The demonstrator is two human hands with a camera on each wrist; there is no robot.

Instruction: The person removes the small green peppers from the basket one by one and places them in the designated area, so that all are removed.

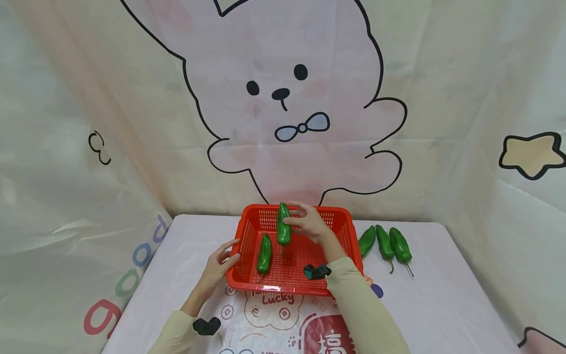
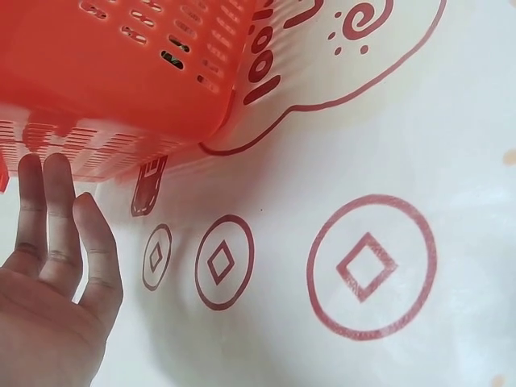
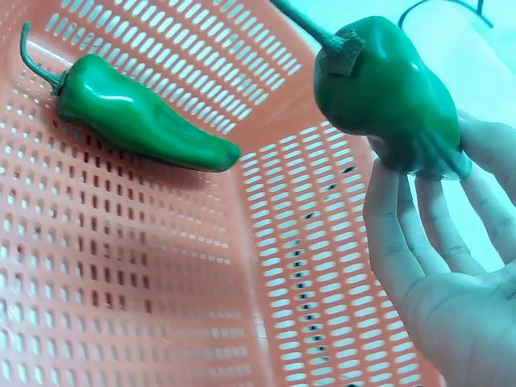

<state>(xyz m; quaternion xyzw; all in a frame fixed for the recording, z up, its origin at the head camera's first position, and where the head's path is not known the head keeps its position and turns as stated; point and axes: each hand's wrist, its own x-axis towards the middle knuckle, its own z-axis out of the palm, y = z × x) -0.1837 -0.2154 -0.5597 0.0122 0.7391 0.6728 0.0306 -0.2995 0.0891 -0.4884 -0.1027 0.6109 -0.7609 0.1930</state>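
Note:
My right hand (image 1: 308,223) pinches a green chili pepper (image 1: 283,231) by its tapered end, over the red plastic basket (image 1: 292,290). The right wrist view shows that pepper (image 3: 387,93) with its stem pointing away from the fingertips. Inside the basket, toward its left side, lies another green pepper (image 1: 264,255). At the basket's left rim is my left hand (image 1: 216,268). Seen from the left wrist, its fairly straight fingers (image 2: 60,201) reach up to the slotted wall of the basket.
Several more green peppers (image 1: 400,245) lie on the white table right of the basket, one partly hidden behind its rim. A printed cloth (image 1: 274,314) lies in front of the basket. Behind the table hangs a curtain (image 1: 305,167) with a cartoon animal.

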